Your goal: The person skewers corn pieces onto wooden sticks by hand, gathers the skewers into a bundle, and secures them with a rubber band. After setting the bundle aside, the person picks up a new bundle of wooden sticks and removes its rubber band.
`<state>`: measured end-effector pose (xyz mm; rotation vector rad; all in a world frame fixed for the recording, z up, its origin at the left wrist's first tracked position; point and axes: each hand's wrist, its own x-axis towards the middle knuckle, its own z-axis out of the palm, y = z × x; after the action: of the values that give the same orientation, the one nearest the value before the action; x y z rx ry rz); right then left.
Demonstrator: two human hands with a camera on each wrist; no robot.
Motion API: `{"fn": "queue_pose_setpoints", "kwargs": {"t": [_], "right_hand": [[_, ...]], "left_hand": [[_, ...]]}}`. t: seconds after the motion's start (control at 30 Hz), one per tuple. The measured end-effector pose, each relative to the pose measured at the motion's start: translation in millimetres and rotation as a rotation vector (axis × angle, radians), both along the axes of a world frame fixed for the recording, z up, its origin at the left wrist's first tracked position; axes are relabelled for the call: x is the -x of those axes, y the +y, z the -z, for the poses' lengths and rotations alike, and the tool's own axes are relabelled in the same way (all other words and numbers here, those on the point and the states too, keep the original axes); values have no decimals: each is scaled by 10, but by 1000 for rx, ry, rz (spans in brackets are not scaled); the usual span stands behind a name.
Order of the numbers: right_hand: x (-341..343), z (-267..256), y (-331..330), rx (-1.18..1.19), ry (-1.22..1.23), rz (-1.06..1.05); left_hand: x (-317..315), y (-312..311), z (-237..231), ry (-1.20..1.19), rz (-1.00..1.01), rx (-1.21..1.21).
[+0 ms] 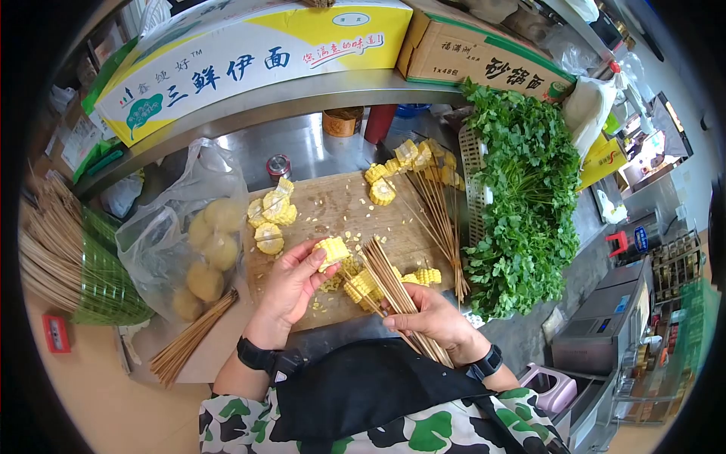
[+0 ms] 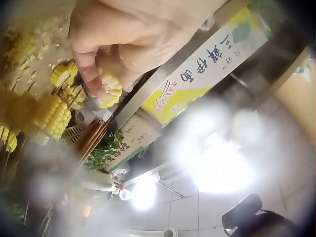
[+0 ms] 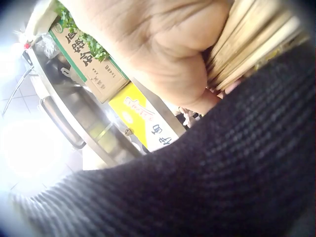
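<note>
My left hand (image 1: 293,280) pinches a short chunk of yellow corn (image 1: 331,253) between thumb and fingers, above the front of a wooden cutting board (image 1: 333,204). The cut face of that chunk (image 2: 109,92) shows in the left wrist view. A bundle of thin bamboo skewers (image 1: 392,278) is gripped in my right hand (image 1: 435,319), slanting toward the corn. The right wrist view has the palm (image 3: 153,39) with the skewers (image 3: 256,37) beside it. Below the hands lie corn pieces (image 1: 363,287). More corn chunks (image 1: 272,208) sit at the board's left.
Skewered corn (image 1: 412,155) lies at the back right, beside a white basket (image 1: 474,181) heaped with leafy greens (image 1: 522,204). Left stand a plastic bag (image 1: 204,170) of round yellowish items and loose skewers (image 1: 193,337). Boxes (image 1: 249,68) line the shelf behind.
</note>
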<state>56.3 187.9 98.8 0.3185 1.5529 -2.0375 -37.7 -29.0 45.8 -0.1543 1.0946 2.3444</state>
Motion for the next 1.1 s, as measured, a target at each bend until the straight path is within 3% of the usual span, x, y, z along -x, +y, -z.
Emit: {"fn": "queue_pose_setpoints", "kwargs": {"t": [0.2,0.4,0.6,1.0,1.1], "right_hand": [[3,-3,-14,-27,-8,11],[-8,51,-14,-37,-8,22],[-8,60,-16,-26,13,39],[25,-28,-56,-67,-20,37],[39,-10,-52,-91,5,49]], "left_hand": [[-90,25,-55,18,52,-20],[-148,91,-26,126,-7,143],[-270,238,-24,-19,-56,28],[-306,310,-18,152,21,244],[-351,312,19,190,91,187]]}}
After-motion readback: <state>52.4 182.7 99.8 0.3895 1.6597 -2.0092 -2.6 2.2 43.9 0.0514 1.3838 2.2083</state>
